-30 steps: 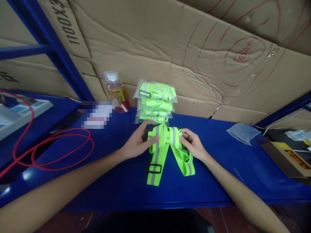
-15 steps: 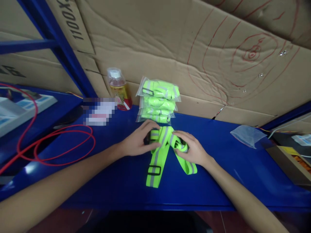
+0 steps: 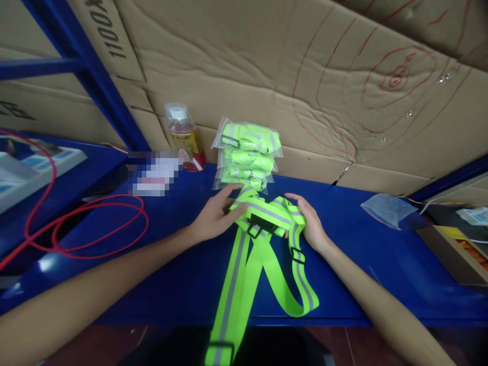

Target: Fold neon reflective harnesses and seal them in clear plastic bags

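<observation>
The person's left hand (image 3: 213, 216) gripped one side of a fluorescent yellow-green strap (image 3: 271, 211), thumb across its front, while the right hand (image 3: 313, 226) held the other side. The strap was bunched between them over the tabletop (image 3: 171, 284), one buckled length reaching past the front edge. Just behind stood stacked clear packets (image 3: 249, 160).

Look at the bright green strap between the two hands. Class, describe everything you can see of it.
The strap is flat and bright yellow-green, like woven webbing, with a grey stripe along it. Black buckles sit on it. Its upper part is bunched and crossed, with slack lengths below; one reaches past the table's front edge in the picture. The left hand holds its left part between thumb and fingers, and the right hand touches its right part.
</observation>
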Motion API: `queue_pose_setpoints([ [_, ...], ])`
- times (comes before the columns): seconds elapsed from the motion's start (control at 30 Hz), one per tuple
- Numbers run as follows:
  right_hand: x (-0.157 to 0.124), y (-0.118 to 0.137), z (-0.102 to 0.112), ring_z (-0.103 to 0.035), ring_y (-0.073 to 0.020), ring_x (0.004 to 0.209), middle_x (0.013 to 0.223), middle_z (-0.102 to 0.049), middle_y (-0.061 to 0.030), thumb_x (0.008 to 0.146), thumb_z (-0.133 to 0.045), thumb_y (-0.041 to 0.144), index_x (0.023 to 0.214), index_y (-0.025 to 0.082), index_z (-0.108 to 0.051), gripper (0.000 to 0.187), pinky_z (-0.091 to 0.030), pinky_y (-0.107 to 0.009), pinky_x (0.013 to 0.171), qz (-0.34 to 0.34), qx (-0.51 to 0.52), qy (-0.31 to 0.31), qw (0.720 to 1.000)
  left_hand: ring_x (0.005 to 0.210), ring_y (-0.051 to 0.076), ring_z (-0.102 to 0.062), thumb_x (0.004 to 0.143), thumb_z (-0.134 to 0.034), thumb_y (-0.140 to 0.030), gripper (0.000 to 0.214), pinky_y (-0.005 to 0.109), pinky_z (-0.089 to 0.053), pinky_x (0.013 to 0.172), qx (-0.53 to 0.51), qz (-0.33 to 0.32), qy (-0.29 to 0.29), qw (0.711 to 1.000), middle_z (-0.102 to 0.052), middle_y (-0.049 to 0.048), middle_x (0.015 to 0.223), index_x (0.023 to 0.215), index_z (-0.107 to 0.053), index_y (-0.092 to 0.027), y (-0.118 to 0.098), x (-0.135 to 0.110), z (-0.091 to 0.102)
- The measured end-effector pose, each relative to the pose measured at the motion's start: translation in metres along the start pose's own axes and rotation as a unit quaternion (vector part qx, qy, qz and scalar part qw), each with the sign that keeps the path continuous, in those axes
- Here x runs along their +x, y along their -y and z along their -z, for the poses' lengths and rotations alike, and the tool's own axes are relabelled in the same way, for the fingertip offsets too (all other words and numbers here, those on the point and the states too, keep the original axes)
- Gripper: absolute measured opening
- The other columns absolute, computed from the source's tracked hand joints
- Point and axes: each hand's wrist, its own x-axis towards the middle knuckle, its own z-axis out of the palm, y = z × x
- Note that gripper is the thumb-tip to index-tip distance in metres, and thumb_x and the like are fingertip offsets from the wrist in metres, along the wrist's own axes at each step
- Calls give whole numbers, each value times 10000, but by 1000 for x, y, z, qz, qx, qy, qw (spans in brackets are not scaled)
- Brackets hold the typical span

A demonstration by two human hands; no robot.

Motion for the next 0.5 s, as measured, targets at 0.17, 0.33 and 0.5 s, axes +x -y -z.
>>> queue_pose_setpoints([
  [0.17,-3,4,7,-617,-388,1341,1553,-520,-164,770,-849,702,1591,306,-388,1022,-569,-569,1090,234,-249,-44,939,334,124,-488,981,-641,-624,519,214,-329,339,-33,110,-30,993,-571,-48,500,1204,-647,-155,1,6,1],
  [0.33,-6,7,-1,-346,-468,1574,1708,-369,-157,802,-860,644,1514,317,-568,836,-311,-708,1260,335,-474,23,814,365,145,-532,956,-642,-667,496,227,-347,365,-51,144,-17,988,-592,-21,499,996,-659,-173,-2,7,-1],
  [0.5,-6,-1,-12,-722,-285,1220,1307,-764,-78,1023,-694,358,1391,311,-665,372,-562,-498,1079,325,-396,67,856,677,173,-648,827,-845,-552,525,246,-452,550,-32,37,-18,999,-719,20,844,1102,-576,-195,-5,-2,-7],
])
